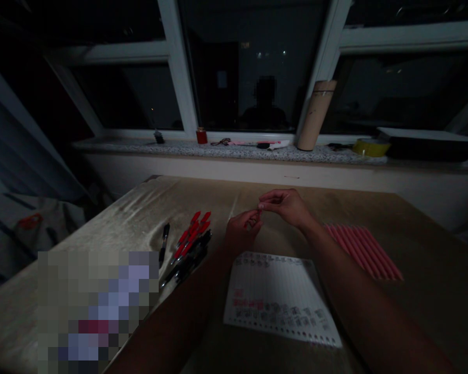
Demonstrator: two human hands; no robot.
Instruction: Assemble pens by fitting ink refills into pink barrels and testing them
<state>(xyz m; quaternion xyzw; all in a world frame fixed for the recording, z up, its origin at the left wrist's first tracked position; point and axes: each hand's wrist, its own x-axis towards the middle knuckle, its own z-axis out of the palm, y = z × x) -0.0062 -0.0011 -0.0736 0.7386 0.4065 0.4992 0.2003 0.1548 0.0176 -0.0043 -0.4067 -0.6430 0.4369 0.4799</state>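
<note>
Above the table, beyond the notebook, my left hand (242,228) is closed, its fingers curled toward the thumb. My right hand (286,205) meets it fingertip to fingertip in a pinch. Whatever lies between them is too small and dark to name; a hint of red or pink shows there. Below my hands lies a lined spiral notebook sheet (276,283) with small black and red scribbles. Left of it are several red pens (193,231) and several black pens (191,262), with one black pen (164,244) apart. Several pink pencil-like sticks (364,252) lie in a row at the right.
The worn table (140,218) ends at a wall below a granite windowsill (179,149). On the sill stand a small red jar (202,136), a tall cardboard tube (315,117) and a yellow tape roll (370,147). A blurred patch covers the table's front left.
</note>
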